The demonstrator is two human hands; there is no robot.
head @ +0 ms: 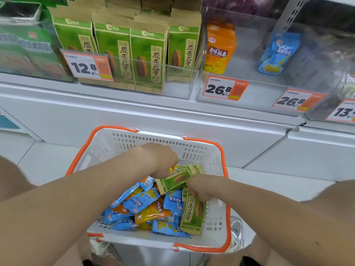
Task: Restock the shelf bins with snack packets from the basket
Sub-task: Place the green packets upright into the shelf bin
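Observation:
A white basket (134, 139) with orange handles sits low in front of me, holding several blue and orange snack packets (142, 203). My left hand (163, 160) is shut on a green sunflower-seed packet (175, 180) lifted above the pile. My right hand (201, 189) grips the top of a second green packet (194, 214) standing against the basket's right wall. On the shelf above, a clear bin (178, 83) holds a row of the same green packets. To its right, one bin holds orange packets (219, 50) and another a blue packet (276, 52).
Orange price tags (87, 66) hang on the bin fronts. A green boxed product (25, 45) fills the far-left bin. White cabinet panels (134, 112) run below the shelf, with pale floor tiles around the basket. A shoe (237, 231) shows beside the basket.

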